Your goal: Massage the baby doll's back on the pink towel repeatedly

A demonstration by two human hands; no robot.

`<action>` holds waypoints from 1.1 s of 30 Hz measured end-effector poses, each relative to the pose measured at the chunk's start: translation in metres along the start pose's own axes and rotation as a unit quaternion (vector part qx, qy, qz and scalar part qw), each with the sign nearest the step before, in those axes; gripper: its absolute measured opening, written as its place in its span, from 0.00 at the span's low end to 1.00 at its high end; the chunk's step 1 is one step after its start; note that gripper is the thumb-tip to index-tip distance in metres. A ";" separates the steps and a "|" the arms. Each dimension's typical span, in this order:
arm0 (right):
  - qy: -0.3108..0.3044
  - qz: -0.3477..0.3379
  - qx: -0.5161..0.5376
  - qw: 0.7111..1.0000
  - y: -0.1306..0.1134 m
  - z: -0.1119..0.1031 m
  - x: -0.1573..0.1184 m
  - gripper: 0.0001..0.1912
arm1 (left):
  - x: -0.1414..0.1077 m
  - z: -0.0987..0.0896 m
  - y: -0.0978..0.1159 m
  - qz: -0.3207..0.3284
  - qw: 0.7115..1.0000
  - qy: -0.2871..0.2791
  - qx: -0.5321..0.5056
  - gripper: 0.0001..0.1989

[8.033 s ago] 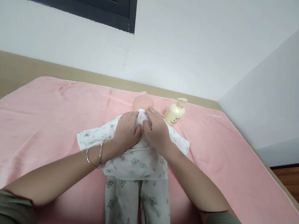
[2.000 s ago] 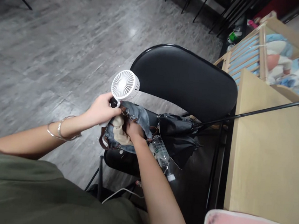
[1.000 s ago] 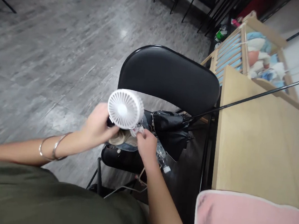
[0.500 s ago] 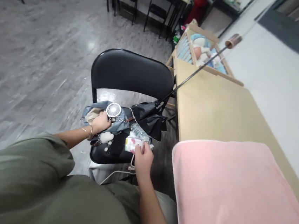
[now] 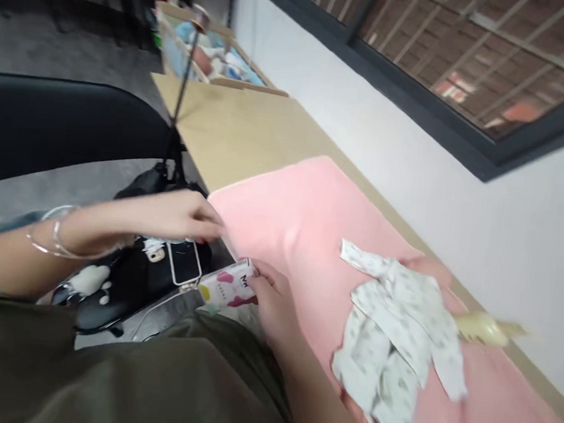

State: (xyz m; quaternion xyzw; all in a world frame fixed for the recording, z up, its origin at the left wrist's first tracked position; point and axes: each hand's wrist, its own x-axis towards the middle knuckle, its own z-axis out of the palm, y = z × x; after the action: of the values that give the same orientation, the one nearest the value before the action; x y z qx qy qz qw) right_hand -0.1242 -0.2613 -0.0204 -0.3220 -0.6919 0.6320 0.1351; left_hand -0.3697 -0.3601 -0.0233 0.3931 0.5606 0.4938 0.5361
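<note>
My right hand (image 5: 274,297) grips a small tissue packet (image 5: 228,285), white with pink patches and dark lettering, in front of my body. To its upper left my left hand (image 5: 189,216), a bracelet on the wrist, is raised over the chair. Its fingers are drawn together and blurred, so whatever may be between them is unclear. Beneath it, the black chair seat (image 5: 125,289) bears a phone with a pale rim (image 5: 184,263), a fluffy white charm (image 5: 90,281) and a small cream case (image 5: 157,253). The left forearm hides part of the seat.
A pink pad (image 5: 287,205) covers much of the wooden table (image 5: 220,126). On it lie patterned baby clothes (image 5: 401,316) and a yellowish bottle (image 5: 485,329). An umbrella shaft (image 5: 184,86) rises by the table edge. Beyond stands a wooden crib (image 5: 268,89).
The view has swung right, bringing the baby clothes and window into sight. My left hand has left the bag on the chair and moved toward the packet, which my right hand still holds.
</note>
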 end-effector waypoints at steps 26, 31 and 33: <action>0.279 -0.365 -0.573 0.678 0.047 -0.146 -0.105 0.06 | 0.075 0.271 0.009 -0.190 0.915 -0.212 -0.287 0.26; 0.304 -0.385 -0.557 0.670 0.049 -0.157 -0.104 0.05 | 0.081 0.275 0.013 -0.179 0.925 -0.206 -0.266 0.29; 0.318 -0.385 -0.545 0.673 0.045 -0.162 -0.107 0.05 | 0.080 0.274 0.018 -0.188 0.927 -0.205 -0.249 0.32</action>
State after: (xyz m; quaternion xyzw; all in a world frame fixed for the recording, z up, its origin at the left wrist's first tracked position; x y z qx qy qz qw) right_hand 0.0652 -0.2000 -0.0140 -0.2251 -0.8916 -0.1059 0.3784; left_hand -0.1100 -0.2427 -0.0055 0.2267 0.3607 0.4160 0.8034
